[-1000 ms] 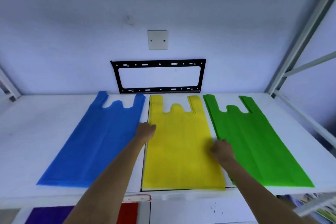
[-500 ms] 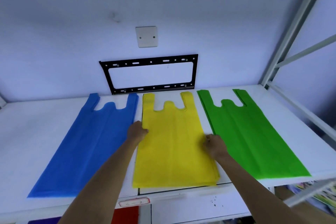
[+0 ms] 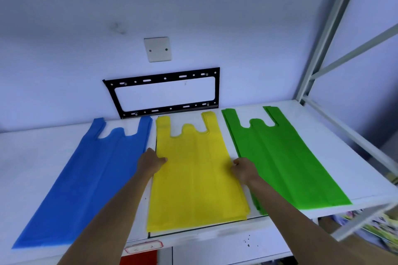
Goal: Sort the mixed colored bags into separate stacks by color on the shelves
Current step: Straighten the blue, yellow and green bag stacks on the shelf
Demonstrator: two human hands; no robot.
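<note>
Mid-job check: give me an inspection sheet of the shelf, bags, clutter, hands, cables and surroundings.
Surface: white shelf, bags lying flat on it.
Job's things: blue stack, yellow stack, green stack, side by side, handles toward the wall.
Clutter: nothing seen.
Hands: left hand grips the yellow stack's left edge; right hand grips its right edge.
Cables: nothing seen.
Surroundings: black bracket, wall plate, grey rack upright; red bag on the shelf below.

Pale wall (image 3: 215,6), black bracket (image 3: 163,77), grey shelf frame (image 3: 336,19).

Bright bluish light, blurred edges
</note>
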